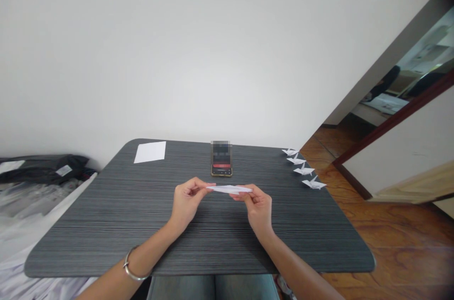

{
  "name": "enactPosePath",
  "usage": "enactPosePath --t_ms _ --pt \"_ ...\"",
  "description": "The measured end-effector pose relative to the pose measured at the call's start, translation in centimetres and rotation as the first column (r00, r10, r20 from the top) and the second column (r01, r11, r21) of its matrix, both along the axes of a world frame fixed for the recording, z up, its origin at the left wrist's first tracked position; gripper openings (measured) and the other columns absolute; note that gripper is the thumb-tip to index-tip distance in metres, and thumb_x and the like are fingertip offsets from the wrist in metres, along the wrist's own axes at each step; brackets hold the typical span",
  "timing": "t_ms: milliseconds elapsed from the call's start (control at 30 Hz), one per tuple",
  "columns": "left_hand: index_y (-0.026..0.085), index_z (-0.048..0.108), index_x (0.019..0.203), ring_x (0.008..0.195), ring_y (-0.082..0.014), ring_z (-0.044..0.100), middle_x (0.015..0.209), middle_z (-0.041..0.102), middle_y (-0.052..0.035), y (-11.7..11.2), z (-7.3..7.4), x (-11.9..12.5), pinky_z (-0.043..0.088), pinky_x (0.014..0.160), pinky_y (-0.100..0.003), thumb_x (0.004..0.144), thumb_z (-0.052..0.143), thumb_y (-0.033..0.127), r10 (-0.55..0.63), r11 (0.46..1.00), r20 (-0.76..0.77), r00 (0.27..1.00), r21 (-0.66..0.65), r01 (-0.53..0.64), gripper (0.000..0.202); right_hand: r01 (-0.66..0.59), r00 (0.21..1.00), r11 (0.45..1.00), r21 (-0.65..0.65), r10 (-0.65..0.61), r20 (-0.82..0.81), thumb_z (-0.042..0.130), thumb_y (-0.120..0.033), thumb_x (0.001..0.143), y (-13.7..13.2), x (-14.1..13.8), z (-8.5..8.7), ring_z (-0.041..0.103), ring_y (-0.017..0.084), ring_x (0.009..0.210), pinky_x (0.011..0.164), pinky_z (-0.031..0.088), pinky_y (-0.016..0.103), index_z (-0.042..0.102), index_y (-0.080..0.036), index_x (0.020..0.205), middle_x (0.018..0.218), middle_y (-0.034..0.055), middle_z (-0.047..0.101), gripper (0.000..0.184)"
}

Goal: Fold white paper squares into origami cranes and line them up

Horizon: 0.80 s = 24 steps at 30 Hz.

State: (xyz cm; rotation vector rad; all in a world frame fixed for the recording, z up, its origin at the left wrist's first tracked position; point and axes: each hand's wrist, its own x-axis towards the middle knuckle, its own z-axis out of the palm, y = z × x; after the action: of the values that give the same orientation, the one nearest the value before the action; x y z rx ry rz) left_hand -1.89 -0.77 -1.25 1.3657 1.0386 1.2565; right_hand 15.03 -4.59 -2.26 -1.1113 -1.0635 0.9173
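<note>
A long, narrow piece of folded white paper (230, 189) hangs level a little above the dark grey table (106, 224). My left hand (187, 201) pinches its left tip between thumb and fingers. My right hand (258, 205) pinches the paper's right end, its fingers curled. A silver bangle (133, 269) circles my left wrist. Both hands hover over the middle of the table.
A phone (222, 158) stands upright just behind the hands. A flat white sheet (150, 151) lies at the back left. Several folded paper cranes (303, 167) line the right edge. A bed with a dark bag (42, 167) is on the left; an open doorway (400, 101) is on the right.
</note>
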Motion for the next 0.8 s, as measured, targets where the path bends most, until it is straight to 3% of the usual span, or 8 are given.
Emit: enactPosePath --t_ms 233,433,600,800 --pt "0.013 0.060 0.061 0.074 -0.0213 0.067 0.071 0.071 -0.0073 -0.02 -0.08 -0.32 0.052 0.068 -0.029 0.068 0.063 0.020 -0.011 0.998 0.039 0.999 0.058 0.009 0.010 -0.011 1.000 0.999 0.046 0.011 -0.018 0.059 -0.028 0.076 -0.22 -0.05 0.28 0.068 0.021 0.065 0.061 0.057 0.035 0.065 -0.018 0.076 0.078 0.0051 0.072 0.012" --pt "0.013 0.060 0.062 0.070 -0.0203 0.066 0.071 0.071 -0.0076 -0.18 0.47 -0.26 0.052 0.067 -0.029 0.066 0.065 0.024 -0.007 1.000 0.023 1.000 0.018 0.007 0.013 -0.026 1.000 0.998 0.062 0.026 0.014 0.057 -0.030 0.078 -0.38 0.06 0.02 0.068 0.021 0.065 0.061 0.057 0.036 0.066 -0.019 0.078 0.080 0.0060 0.072 0.014" --pt "0.013 0.060 0.064 0.064 -0.0170 0.064 0.068 0.069 -0.0051 -0.02 0.05 -0.27 0.050 0.063 -0.026 0.063 0.068 0.024 -0.021 1.000 0.022 1.000 0.005 0.021 0.014 -0.024 0.999 0.998 0.057 0.022 0.048 0.056 -0.032 0.078 -0.37 0.21 -0.23 0.067 0.021 0.063 0.059 0.056 0.034 0.066 -0.018 0.078 0.077 0.0062 0.072 0.017" --pt "0.014 0.066 0.066 0.057 -0.0135 0.057 0.061 0.066 -0.0022 0.02 0.19 0.18 0.043 0.054 -0.021 0.064 0.067 0.025 -0.146 0.987 -0.106 0.984 0.045 0.152 0.011 -0.075 0.990 0.997 0.029 0.071 0.123 0.056 -0.030 0.078 -0.39 0.19 -0.30 0.066 0.020 0.056 0.056 0.054 0.031 0.066 -0.019 0.078 0.064 0.0037 0.071 0.015"
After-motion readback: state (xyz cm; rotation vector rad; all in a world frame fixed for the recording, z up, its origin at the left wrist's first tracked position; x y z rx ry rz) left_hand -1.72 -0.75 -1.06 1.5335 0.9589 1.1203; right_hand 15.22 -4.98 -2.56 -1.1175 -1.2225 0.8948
